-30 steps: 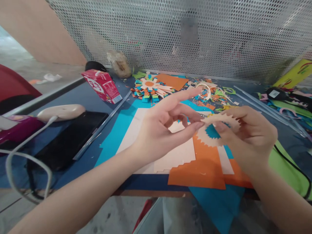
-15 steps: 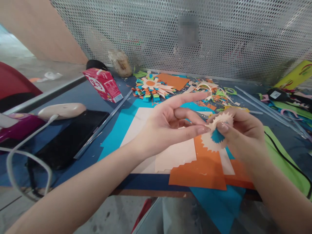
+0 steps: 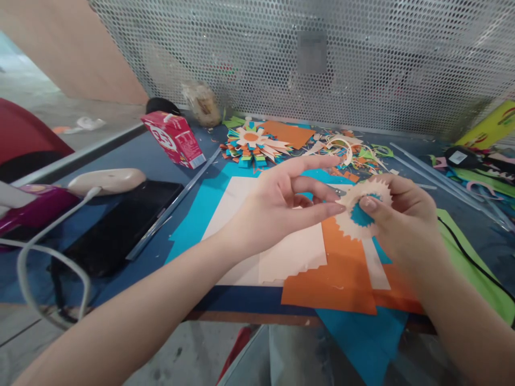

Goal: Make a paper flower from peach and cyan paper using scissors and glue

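My right hand (image 3: 402, 217) grips a cream paper ring with a toothed rim (image 3: 358, 224), its thumb pressed on the inner edge; blue paper shows through the hole. My left hand (image 3: 277, 206) meets the ring's left rim, thumb and a bent finger pinching there while the forefinger stretches out above. Both hands hover over overlapping sheets: a cream sheet (image 3: 241, 214), an orange sheet with a zigzag edge (image 3: 341, 279) and a blue sheet (image 3: 197, 214).
A layered paper flower (image 3: 253, 142) and paper scraps (image 3: 346, 147) lie at the back by the perforated metal screen (image 3: 281, 53). A red carton (image 3: 173, 139), a black tablet (image 3: 116, 225), a white cable (image 3: 48, 252) and a cream oval device (image 3: 104, 181) sit left. Green paper (image 3: 475, 268) lies right.
The toothed ring has been turned and tilted between my hands; my right thumb shifted along its inner edge. My left hand's pinch stays at the rim, slightly farther right.
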The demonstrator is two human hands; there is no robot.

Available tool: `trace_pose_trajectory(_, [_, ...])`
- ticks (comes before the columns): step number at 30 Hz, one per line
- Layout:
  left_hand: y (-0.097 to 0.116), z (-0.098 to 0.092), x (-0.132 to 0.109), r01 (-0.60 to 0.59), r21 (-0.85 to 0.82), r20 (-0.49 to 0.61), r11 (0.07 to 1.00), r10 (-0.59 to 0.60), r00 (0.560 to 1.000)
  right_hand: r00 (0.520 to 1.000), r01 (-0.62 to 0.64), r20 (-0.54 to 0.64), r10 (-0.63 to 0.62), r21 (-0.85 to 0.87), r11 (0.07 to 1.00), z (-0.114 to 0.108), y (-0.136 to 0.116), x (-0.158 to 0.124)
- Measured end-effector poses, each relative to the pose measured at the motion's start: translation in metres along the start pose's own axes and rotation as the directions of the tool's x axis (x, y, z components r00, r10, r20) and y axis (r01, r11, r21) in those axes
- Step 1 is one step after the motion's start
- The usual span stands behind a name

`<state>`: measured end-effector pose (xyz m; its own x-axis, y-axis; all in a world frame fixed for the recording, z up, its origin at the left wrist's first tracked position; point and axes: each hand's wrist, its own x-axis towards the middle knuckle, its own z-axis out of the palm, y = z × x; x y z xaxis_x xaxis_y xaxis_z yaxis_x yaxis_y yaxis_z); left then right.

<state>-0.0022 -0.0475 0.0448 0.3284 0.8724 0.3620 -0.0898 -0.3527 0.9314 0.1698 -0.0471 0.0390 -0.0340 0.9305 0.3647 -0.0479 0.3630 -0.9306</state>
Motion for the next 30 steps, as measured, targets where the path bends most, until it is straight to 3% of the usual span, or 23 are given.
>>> trace_pose_trajectory(4, [-0.003,-0.001,0.001,0.014,-0.042,0.035,0.999,-0.012,0.999,0.999,-0.002,0.053,0.003,-0.007,1.0,0.0,0.001,0.002])
trace_pose_trajectory(10, [-0.005,-0.001,0.001,0.002,-0.073,0.031,0.997,0.0,1.0,1.0,0.025,0.0,-0.025,-0.03,0.999,0.003,-0.001,-0.001])
trace_pose_trajectory(17, [-0.005,-0.001,0.001,-0.002,-0.058,0.039,0.998,0.004,0.999,0.995,0.097,0.048,-0.088,-0.232,0.968,0.001,-0.008,-0.004])
trace_pose_trajectory(30, [-0.003,0.0,0.0,-0.017,0.024,0.005,1.0,0.017,1.0,0.992,0.125,0.073,-0.107,-0.335,0.934,0.001,-0.008,-0.005])
